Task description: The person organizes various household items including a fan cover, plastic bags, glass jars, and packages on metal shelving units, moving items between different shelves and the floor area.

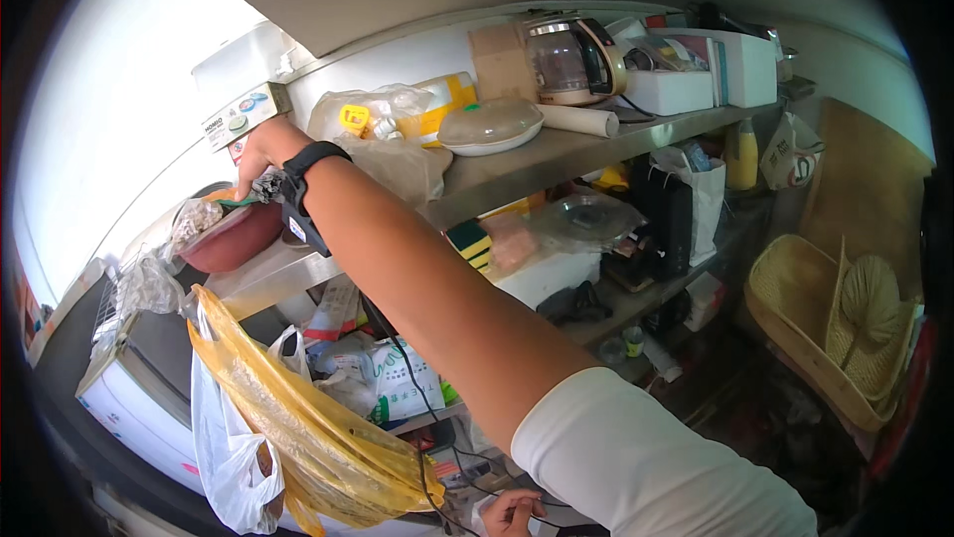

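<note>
My right hand (270, 148), with a black band on its wrist, reaches across to the left end of the upper metal shelf. Its thumb points down at an orange and green packet (227, 196) in a reddish-brown plastic bowl (242, 237). Right at the fingers is a printed cardboard box (250, 116); the fingertips are hidden, so any grip is unclear. A grey stringy bundle (270, 185) lies beneath the palm. At the bottom edge, my left hand (514, 513) shows only partly, fingers curled, near black cables (425, 455); whether it holds anything is unclear.
Yellow (320, 418) and white plastic bags (231, 440) hang below the shelf's left end. A lidded oval dish (492, 127), a paper roll (581, 120) and a glass kettle (563, 64) crowd the shelf. Woven baskets (797, 291) stand at the right.
</note>
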`<move>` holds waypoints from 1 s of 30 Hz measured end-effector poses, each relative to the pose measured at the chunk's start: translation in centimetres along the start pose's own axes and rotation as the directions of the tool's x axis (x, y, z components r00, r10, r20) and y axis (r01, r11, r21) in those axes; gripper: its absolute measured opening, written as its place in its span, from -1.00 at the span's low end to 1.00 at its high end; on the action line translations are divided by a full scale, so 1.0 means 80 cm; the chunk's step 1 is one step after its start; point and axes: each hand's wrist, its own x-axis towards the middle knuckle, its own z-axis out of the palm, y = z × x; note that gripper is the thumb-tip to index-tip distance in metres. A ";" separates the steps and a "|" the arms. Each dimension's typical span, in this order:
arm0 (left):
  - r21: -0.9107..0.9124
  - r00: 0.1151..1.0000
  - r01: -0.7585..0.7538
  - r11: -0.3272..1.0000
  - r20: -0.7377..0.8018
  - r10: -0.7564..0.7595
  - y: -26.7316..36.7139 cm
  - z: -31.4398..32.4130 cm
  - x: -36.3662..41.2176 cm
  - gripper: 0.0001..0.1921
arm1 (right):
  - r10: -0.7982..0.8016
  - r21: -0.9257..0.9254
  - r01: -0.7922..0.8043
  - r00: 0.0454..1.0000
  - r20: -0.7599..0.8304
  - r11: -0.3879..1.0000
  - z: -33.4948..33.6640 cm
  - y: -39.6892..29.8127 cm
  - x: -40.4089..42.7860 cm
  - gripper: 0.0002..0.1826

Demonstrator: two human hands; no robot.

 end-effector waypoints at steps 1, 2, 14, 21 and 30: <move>-0.025 1.000 0.028 0.999 0.001 -0.028 -0.001 0.000 0.000 -0.86 | -0.037 0.077 0.035 0.999 0.022 0.996 0.000 0.004 0.003 -0.07; -0.025 1.000 0.026 0.999 -0.002 -0.027 -0.005 0.000 0.000 -0.86 | -0.017 0.017 0.016 0.999 0.045 1.000 -0.006 0.005 0.007 -0.07; -0.115 1.000 0.021 0.993 0.002 -0.021 -0.040 -0.021 0.006 -0.84 | -0.271 0.799 0.289 0.948 -0.164 0.527 0.026 0.050 0.038 -0.89; -0.123 0.997 0.029 0.992 -0.068 -0.038 -0.032 -0.022 -0.001 -0.86 | -0.253 0.941 0.304 0.932 -0.261 0.149 0.024 0.045 0.019 -0.89; -0.182 0.993 -0.116 0.976 -0.032 0.112 0.018 -0.046 0.028 -0.86 | -0.394 0.925 0.375 0.860 -0.325 0.056 0.000 0.049 -0.054 -0.88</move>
